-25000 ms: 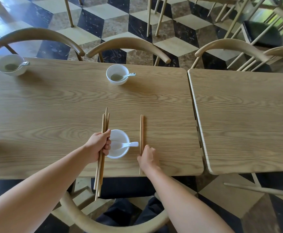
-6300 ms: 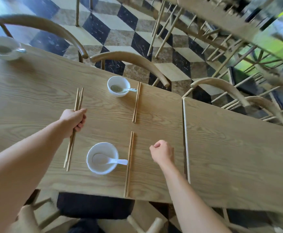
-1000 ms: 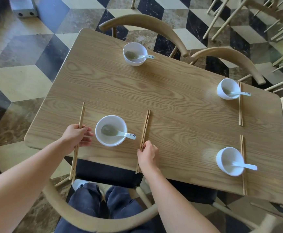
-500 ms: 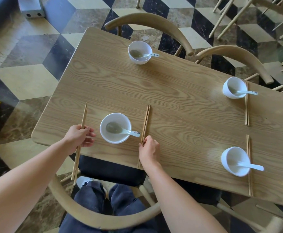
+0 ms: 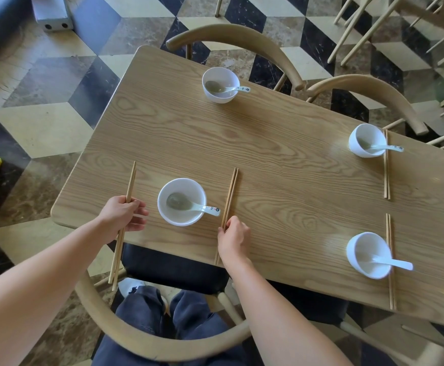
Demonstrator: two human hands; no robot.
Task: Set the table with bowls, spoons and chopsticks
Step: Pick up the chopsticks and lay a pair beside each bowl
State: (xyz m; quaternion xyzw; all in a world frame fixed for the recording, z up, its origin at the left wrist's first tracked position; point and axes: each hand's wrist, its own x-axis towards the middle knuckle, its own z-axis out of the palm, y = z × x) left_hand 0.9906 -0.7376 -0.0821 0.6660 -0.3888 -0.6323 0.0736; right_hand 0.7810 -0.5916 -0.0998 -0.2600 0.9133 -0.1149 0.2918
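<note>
Fingers point(image 5: 139, 214) on the left hand point(image 5: 122, 217) are curled round one pair, call it the held chopsticks point(image 5: 130, 182), gripped around mid-length. Far tips sit over the table point(image 5: 281, 143), near ends hang off the near edge. Long axis runs near-to-far, leaning slightly right at the top.

Right hand point(image 5: 233, 240): fingers bent, tips pinching the near end of the laid chopsticks point(image 5: 230, 194). These lie flat just right of the near bowl point(image 5: 178, 219), roughly parallel to the held pair. Near spoon point(image 5: 202, 207) is in that bowl, handle pointing at them. I read this as a final squaring nudge.

Far right bowl point(image 5: 358, 151) and near right bowl point(image 5: 358, 262) each have a spoon inside and chopsticks along their right side. Far bowl point(image 5: 219, 97) has the far spoon point(image 5: 238, 89) but no chopsticks. My call: three places done, one pair to go.

Geometry that matters: far bowl is across the table, ahead and right of the left hand, well apart. By the pattern, the open slot is that bowl's right side, which lines up better with the right hand. Axis already about matches the other pairs, so I expect a long forward-right reach and little rotation.
</note>
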